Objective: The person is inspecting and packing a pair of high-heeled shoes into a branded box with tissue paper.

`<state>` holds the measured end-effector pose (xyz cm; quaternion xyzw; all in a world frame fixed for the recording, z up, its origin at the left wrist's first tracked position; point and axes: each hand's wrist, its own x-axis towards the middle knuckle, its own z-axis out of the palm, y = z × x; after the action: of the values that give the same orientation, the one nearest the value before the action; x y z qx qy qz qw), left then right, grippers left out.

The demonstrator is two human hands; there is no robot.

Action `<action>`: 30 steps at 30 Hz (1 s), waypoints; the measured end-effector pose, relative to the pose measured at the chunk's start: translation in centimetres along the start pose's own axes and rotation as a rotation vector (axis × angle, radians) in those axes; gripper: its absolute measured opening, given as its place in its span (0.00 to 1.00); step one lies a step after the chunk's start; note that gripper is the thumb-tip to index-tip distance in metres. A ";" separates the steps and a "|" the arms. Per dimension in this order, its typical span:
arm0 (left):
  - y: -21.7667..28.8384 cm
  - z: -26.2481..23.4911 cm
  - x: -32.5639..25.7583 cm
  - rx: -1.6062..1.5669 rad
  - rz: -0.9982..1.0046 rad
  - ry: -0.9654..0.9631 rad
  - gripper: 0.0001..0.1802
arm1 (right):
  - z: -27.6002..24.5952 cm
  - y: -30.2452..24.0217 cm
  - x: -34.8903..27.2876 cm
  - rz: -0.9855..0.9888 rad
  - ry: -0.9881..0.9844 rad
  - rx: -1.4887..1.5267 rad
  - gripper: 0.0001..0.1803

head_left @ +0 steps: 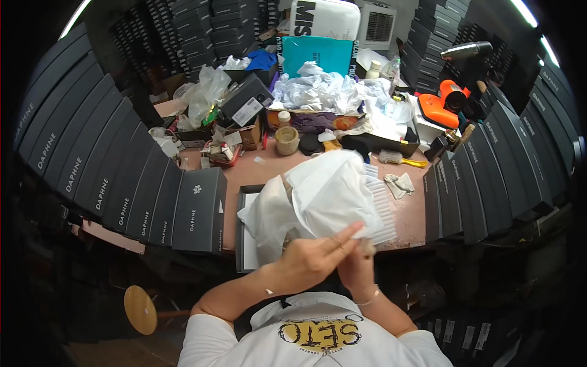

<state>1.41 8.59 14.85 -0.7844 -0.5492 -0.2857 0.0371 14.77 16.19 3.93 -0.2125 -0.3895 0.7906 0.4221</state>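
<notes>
Left hand (pixel 312 260) apparently pinching tissue paper (pixel 318 199)

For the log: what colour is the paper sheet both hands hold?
White tissue paper, clearest in the head view.

A person in a white short-sleeved T-shirt (pixel 318 333) with a black-and-gold printed emblem (pixel 320 334) on the chest, forearms bare, a thin bracelet (pixel 369 300) circling the right wrist.
</notes>
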 end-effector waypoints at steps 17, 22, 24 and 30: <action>2.5 8.1 -4.4 -0.202 -0.190 0.238 0.39 | -14.8 -9.3 9.1 0.392 -0.328 -2.347 0.10; -2.8 5.9 -13.5 0.172 -0.853 0.166 0.43 | -4.1 -8.3 8.4 -0.345 -0.298 -1.629 0.31; -3.0 6.7 -16.2 -0.163 -1.015 0.262 0.39 | 1.6 -4.2 7.0 -0.376 -0.614 -1.481 0.39; -5.0 9.4 -19.2 -1.282 -1.641 1.077 0.40 | 9.4 3.0 10.7 -0.399 -0.991 -1.229 0.17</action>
<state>-3.63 -2.04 -3.64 0.1521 -0.5594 -0.7438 -0.3327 1.10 19.99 7.11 0.0418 -0.9258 0.3479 0.1415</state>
